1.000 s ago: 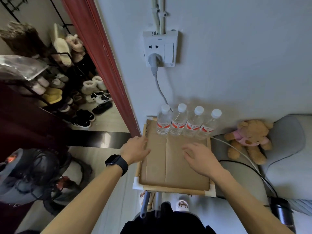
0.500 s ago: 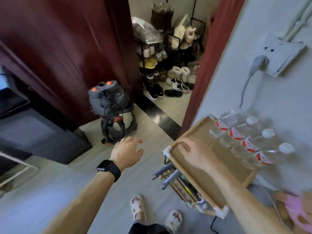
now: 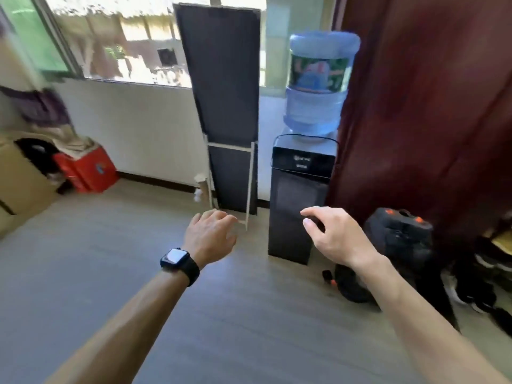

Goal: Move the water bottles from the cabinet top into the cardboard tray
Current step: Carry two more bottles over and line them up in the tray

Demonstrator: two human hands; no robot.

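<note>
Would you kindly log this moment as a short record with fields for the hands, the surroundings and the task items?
left hand: raised, fingers loosely curled, holding nothing
wrist: black smartwatch on the left wrist
right hand: raised, fingers relaxed, holding nothing
ahead: black water dispenser with a blue jug on top
beside it: tall dark panel standing at the window
floor, left: red box
water bottles, cardboard tray: not in view

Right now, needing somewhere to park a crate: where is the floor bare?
Bare: grey plank floor between the brown cardboard box, red box and left hand. Crowded: right, around the black water dispenser, black-orange appliance and dark shoes.
</note>
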